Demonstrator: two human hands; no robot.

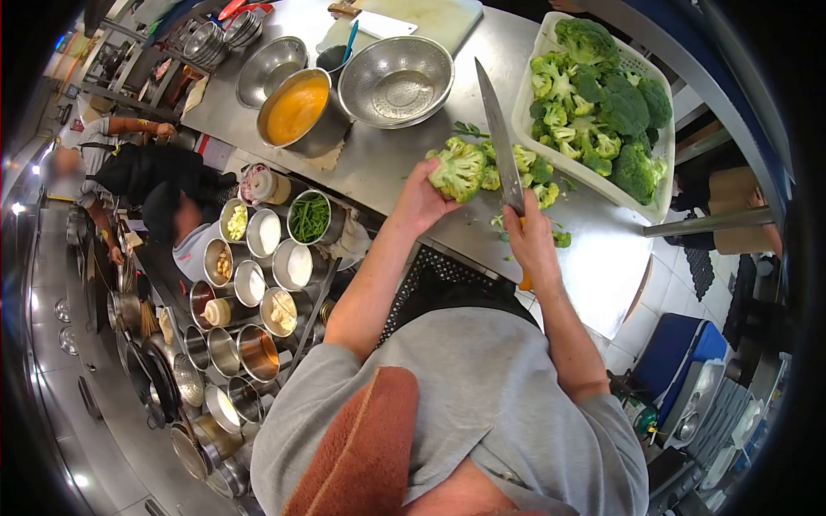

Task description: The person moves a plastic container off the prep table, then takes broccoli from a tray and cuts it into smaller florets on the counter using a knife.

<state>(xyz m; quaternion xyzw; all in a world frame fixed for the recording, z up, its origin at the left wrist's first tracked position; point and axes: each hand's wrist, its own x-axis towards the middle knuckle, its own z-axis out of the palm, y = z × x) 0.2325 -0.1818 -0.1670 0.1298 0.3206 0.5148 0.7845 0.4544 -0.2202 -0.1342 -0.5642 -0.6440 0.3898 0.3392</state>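
My left hand (422, 199) is closed around a head of broccoli (459, 170), its cut pale side facing up. In my right hand (532, 236) is a large kitchen knife (501, 129) with an orange handle, the blade pointing away from me across the steel table. Cut broccoli florets (542, 181) lie beside and under the blade, with small scraps near my right hand. Farther right, a white plastic crate (522, 120) is heaped with broccoli (624, 107).
Left of the broccoli stand a perforated steel colander (397, 76) and a pot of orange liquid (297, 112). A white cutting board (430, 21) lies at the far end. Steel containers of ingredients (310, 215) fill the left side, where other people (129, 163) stand.
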